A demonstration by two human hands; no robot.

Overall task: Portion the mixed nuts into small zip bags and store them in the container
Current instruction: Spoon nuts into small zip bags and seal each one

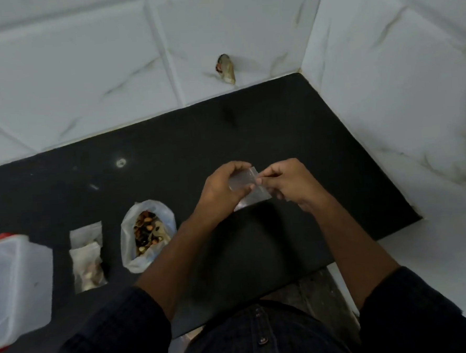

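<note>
Near edge: dark sleeves (121, 327). Far of them, black counter (291, 123); container (17, 287) far left; nut bag (148, 233) centre-left. Mid-counter, held aloft: empty zip bag (250, 191), pinched by left hand (221, 188) and right hand (287, 184). Advisable: part the lips fully before filling.

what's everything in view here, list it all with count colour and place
zip bag: 1, clear, looks empty, held above the counter between both hands
nut bag: 1, white plastic, open, mixed brown nuts inside, left of the hands
filled zip bags: at least 2, clear, overlapping, left of the nut bag
container: 1, translucent white with a red rim, far left
counter: 1, black, in the tiled corner
wall: white marbled tiles, behind and right
wall fitting: 1, brownish, on the back wall
left hand: 1, grip on the zip bag's left edge
right hand: 1, pinches the zip bag's top
sleeves: 2, dark
</note>
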